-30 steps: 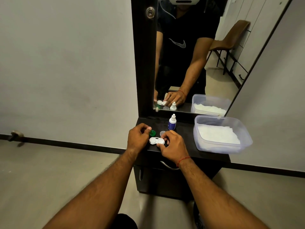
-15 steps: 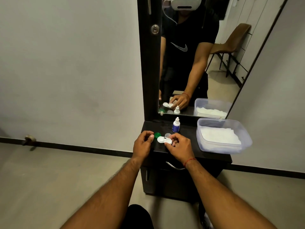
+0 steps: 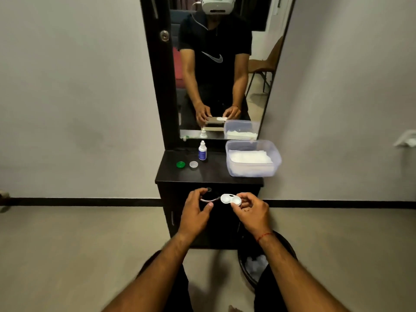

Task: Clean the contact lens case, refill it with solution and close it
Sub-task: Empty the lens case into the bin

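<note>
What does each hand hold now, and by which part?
The right hand pinches the white lens case by its right end. The left hand curls near the drawer handle; whether it grips it cannot be told.

A wide-angle camera on the person's head faces forward and down at a dark cabinet against the wall, mid-frame. It sits close over the left hand and right hand, lower centre. The mirror at upper centre reflects the headset.

The person wears a black short-sleeved T-shirt, white headset and thin red thread round the right wrist.
</note>
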